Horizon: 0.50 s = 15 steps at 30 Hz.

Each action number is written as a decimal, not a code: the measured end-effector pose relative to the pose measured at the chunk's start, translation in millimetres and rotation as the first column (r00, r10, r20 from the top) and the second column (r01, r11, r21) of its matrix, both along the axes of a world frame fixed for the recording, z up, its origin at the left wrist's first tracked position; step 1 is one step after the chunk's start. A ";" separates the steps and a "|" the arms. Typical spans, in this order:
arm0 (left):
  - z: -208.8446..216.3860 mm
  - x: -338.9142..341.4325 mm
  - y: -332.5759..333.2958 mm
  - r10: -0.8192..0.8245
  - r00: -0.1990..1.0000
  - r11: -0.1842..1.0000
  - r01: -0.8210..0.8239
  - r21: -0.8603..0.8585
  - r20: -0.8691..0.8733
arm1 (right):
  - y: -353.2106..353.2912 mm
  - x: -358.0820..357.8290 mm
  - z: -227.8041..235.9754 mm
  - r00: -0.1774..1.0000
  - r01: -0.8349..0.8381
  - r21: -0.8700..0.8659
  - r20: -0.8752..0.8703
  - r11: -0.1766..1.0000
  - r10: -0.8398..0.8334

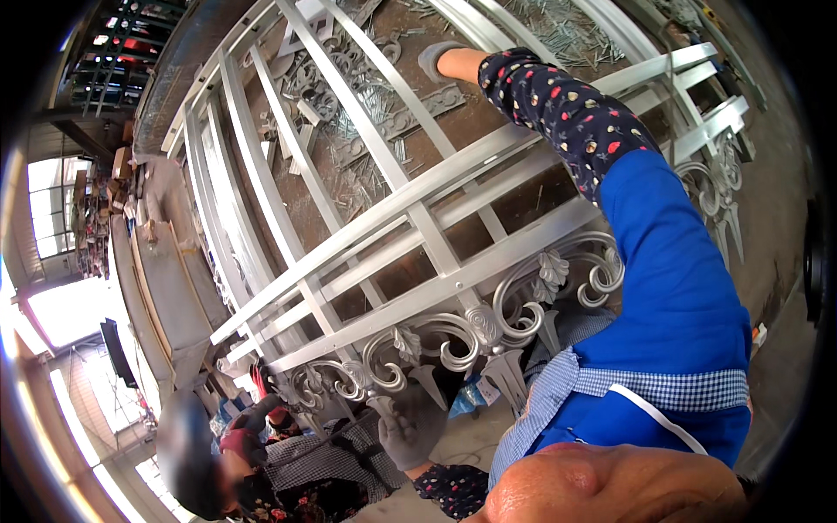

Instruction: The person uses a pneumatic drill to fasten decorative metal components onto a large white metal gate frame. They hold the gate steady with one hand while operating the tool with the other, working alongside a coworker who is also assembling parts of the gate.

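Note:
A silver metal railing panel (pixel 384 202) lies across the workbench, with scrollwork and spear-point finials along its near side. My left hand (pixel 411 438), in a grey glove, is at this near edge, its fingers closed about a spear-point finial (pixel 382 406). My right arm, in a blue sleeve with a dark flowered cuff, reaches over the panel to the far side. At its end, my right hand (pixel 433 63), also grey-gloved, is near loose metal pieces and another silver bar (pixel 475 24). The right fingers are too small and turned away to tell whether they hold anything.
Cast scroll ornaments (pixel 318 91) and scattered nail-like metal pins (pixel 567 39) lie on the brown bench top (pixel 410 52). A co-worker (pixel 323 458) in a checked apron is at the panel's left end. Large pale slabs or boxes (pixel 166 270) stand further left.

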<state>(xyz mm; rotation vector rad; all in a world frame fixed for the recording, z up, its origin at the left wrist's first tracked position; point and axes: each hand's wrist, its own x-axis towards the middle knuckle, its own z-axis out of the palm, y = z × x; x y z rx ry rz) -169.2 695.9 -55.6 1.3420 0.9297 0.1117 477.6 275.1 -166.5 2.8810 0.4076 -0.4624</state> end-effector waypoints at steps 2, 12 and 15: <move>-6.8 12.8 8.5 -0.098 0.994 0.974 0.105 0.199 -0.043 | -11.4 11.3 -10.7 0.999 0.042 0.083 0.006 0.996 -0.043; -0.2 -16.0 8.2 -0.286 0.886 0.710 0.452 0.539 -0.367 | 33.0 65.5 -82.8 0.991 -0.100 0.222 0.105 0.970 0.078; 9.8 7.8 -5.6 -0.355 0.819 0.525 0.574 0.628 -0.451 | 34.5 55.5 -82.3 0.960 -0.181 0.287 0.261 0.941 0.105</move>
